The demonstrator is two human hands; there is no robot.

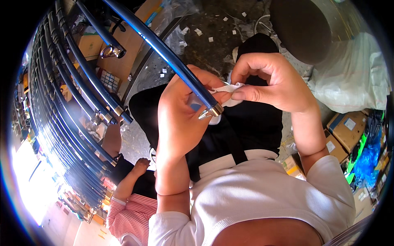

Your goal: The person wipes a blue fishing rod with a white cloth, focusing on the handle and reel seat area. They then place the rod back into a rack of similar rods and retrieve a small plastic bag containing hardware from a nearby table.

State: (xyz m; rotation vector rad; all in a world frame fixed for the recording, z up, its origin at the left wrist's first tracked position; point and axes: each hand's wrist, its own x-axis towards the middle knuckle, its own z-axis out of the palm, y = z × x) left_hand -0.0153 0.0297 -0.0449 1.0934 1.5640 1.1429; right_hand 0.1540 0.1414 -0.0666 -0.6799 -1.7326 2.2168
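Note:
My left hand [176,119] and my right hand [283,84] meet above my lap, fingertips pinching a crumpled white cloth or tissue [234,87] between them. Both hands are closed on it. In my left palm there is also a whitish object [216,120] with a patch of blue, mostly hidden by the fingers and a rod; its kind does not show. A glossy blue fishing rod section [164,51] slants down from the top and crosses in front of my left hand. Its silver tip fitting [215,109] ends beside my left thumb.
Many dark blue fishing rods [78,82] hang in a row on the left. Another person in a striped shirt [133,215] sits there. A round dark stool seat [301,28] and white sack [349,78] are at right, with cardboard boxes [348,127] below. White scraps litter the floor.

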